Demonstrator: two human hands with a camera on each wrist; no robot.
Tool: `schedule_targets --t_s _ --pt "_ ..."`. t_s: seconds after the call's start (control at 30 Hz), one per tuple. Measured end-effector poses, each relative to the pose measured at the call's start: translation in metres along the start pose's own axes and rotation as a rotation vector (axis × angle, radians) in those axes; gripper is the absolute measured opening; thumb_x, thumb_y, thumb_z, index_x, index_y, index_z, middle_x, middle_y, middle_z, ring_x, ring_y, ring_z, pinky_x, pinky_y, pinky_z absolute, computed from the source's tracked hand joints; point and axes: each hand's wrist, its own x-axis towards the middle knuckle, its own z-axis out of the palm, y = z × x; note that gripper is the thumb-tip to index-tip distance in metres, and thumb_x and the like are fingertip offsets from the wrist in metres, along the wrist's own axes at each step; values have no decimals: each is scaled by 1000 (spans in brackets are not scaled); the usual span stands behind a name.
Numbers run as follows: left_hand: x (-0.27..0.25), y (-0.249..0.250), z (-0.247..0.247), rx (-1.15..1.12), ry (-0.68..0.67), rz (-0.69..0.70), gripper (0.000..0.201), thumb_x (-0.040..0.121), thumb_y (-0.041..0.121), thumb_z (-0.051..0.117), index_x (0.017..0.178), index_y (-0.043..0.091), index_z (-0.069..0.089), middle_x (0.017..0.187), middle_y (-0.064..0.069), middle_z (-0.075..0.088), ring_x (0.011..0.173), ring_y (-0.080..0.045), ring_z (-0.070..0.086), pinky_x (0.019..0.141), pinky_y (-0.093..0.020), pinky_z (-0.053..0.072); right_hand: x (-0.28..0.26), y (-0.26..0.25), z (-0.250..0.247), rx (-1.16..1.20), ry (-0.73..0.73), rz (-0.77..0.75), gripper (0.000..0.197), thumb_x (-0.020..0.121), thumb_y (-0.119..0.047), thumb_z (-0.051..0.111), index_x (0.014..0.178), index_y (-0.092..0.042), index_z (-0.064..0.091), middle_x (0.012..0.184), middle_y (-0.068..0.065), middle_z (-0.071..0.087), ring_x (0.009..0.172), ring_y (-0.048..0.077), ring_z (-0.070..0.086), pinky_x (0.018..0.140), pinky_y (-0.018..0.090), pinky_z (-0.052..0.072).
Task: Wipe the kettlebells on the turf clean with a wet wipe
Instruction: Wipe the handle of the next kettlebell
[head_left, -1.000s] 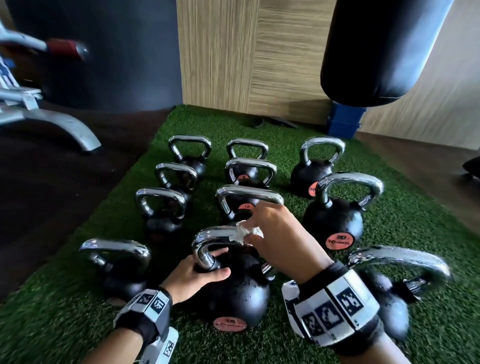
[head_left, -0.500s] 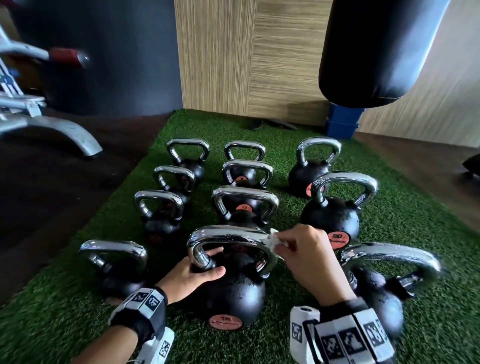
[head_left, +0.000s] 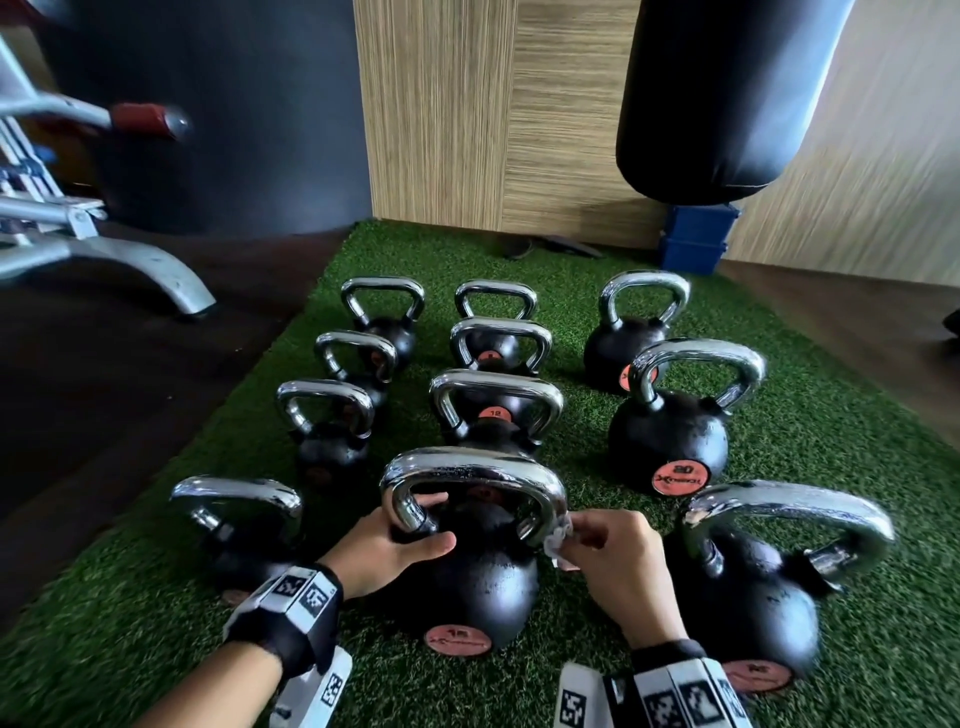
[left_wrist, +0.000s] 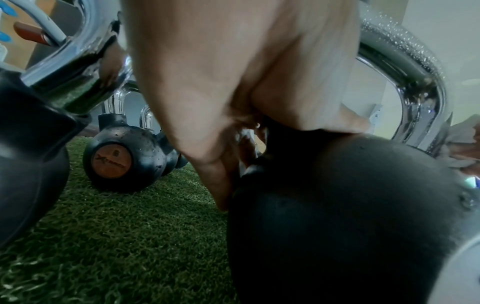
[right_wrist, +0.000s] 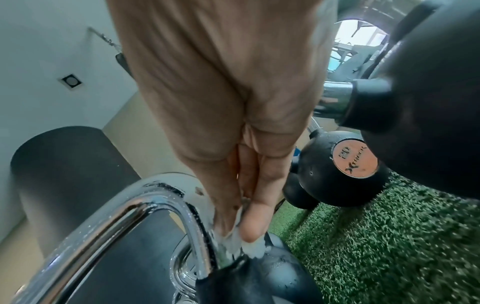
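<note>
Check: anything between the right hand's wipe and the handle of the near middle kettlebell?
Nothing visible. The right hand pinches the wet wipe directly against the right leg of the kettlebell's chrome handle, near where it meets the black body. The left hand holds the handle's opposite leg, clear of the wipe.

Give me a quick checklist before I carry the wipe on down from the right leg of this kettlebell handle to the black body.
1. Wet wipe in the right hand: ok, pinched between thumb and fingers.
2. Wipe against the handle: ok, pressed to the right leg near its base in the right wrist view.
3. Left hand steadying the front middle kettlebell: ok, it grips the handle's left leg.
4. Kettlebell seated on the turf: ok, upright.
5. Room on the right: ok, a gap to the neighbouring kettlebell.
6. Wipe still clean enough: cannot tell, too crumpled.
</note>
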Motion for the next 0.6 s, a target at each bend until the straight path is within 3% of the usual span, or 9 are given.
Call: schedule_targets --t_s 0.1,0.17,0.23,0.27,0.33,0.4,0.47,0.53,0.6 --pt "-1 6 -8 83 -49 -69 80 58 80 77 131 55 54 137 25 54 129 3 49 113 -22 36 1 0 2 95 -87 28 10 75 -20 86 74 -28 80 67 -10 75 63 7 72 71 36 62" --pt "-2 11 -18 187 -157 -92 83 66 65 84 140 51 49 140 30 42 133 4 41 110 -14 29 2 0 -1 124 -147 41 7 77 -19 85 76 -25 81 69 -5 76 66 9 73 73 38 62" --pt "-2 16 -31 231 -254 -86 80 76 28 89 144 41 49 142 25 42 129 4 43 105 -7 29 2 0 -11 80 -213 29 5 77 -31 85 78 -26 81 69 -7 76 65 4 69 67 29 58" --pt "-1 18 -39 205 -258 -88 71 79 6 84 138 34 55 141 17 51 121 5 51 99 -3 35 2 0 -19 23 -217 2 8 77 -37 84 77 -29 81 67 -11 74 62 -2 66 59 20 53" --pt "-2 30 -53 110 -89 -93 54 84 -16 68 115 29 65 129 0 68 94 10 65 79 0 45 1 -4 -35 -72 -139 -84 10 78 -41 82 73 -33 80 63 -17 72 54 -8 60 51 9 42" --pt "-5 52 -66 64 246 1 44 91 -8 65 107 33 69 118 2 74 88 9 70 77 -4 49 -1 -20 -49 -69 -44 -170 5 81 -39 80 78 -35 79 67 -20 72 57 -6 62 52 9 43" --pt "-10 80 -73 -10 443 223 30 96 8 67 110 34 73 110 9 77 101 -4 72 89 -19 56 0 -41 -54 40 -17 -235 13 79 -34 82 91 -37 78 78 -21 74 67 -5 67 62 8 48" --pt "-17 112 -71 -192 393 378 22 96 25 66 116 26 74 111 5 78 107 -14 73 91 -29 59 3 -63 -53 167 -9 -273 29 74 -28 87 99 -35 74 84 -18 76 74 -2 70 68 12 53" --pt "-23 141 -64 -307 222 396 34 92 38 66 121 22 73 116 0 76 111 -17 71 91 -30 59 5 -86 -48 228 5 -346 33 70 -26 89 95 -31 69 83 -15 76 74 0 72 67 13 54"
